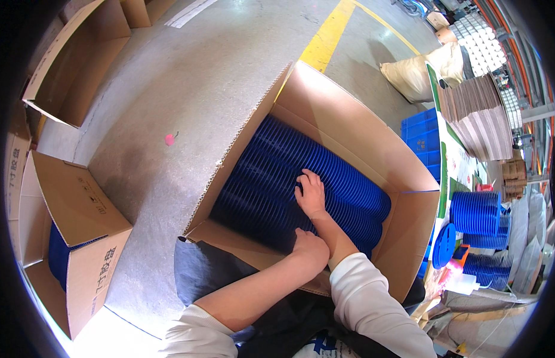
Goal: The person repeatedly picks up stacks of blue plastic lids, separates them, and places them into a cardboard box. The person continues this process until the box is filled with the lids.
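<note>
Rows of thin blue plastic discs stand on edge, packed side by side, inside an open cardboard box in front of me. My right hand lies on the discs near the middle, its fingers bent and apart on their rims. Closer to me, my left hand reaches down against the near row, beside my right forearm. Its thumb side shows, but the other fingers are hidden among the discs or behind the hand.
On the left stand an open carton with blue discs inside and another open carton. At right, a table holds stacked blue discs and piled cardboard sheets. A blue crate and a pale sack stand beyond the box.
</note>
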Available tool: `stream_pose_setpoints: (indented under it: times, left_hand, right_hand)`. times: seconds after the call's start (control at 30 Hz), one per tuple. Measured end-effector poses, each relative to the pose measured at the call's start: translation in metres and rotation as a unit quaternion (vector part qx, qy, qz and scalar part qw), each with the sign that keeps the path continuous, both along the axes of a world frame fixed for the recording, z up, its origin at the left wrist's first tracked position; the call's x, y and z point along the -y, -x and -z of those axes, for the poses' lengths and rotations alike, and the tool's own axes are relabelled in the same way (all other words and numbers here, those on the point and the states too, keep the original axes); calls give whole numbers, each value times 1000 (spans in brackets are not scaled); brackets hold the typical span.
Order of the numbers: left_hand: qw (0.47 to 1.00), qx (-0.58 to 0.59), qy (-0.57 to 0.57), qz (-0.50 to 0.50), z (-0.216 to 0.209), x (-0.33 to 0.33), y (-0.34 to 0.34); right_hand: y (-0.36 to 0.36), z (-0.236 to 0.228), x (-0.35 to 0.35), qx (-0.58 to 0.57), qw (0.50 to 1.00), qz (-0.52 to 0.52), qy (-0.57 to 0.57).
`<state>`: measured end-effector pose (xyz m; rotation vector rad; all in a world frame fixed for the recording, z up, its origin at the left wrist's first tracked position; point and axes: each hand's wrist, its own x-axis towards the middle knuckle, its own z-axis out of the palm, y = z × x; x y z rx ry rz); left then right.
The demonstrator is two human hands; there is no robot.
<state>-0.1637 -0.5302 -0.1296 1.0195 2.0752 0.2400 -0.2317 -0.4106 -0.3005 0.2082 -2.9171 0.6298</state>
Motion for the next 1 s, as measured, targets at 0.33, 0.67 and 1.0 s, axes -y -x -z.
stream_pose_setpoints:
  times: [0.33,0.67,1.0]
  left_hand:
    - [1000,-9,3,-8,2,0,1]
    - [999,-23,14,-31,-1,1,2]
    - [998,-37,30,-37,-5,3,6]
  right_hand:
    - [5,0,6,4,1000,-3,-9]
    - [11,1,18,18,1000,-14,4]
    - [20,-2,26,38,999,10,-19]
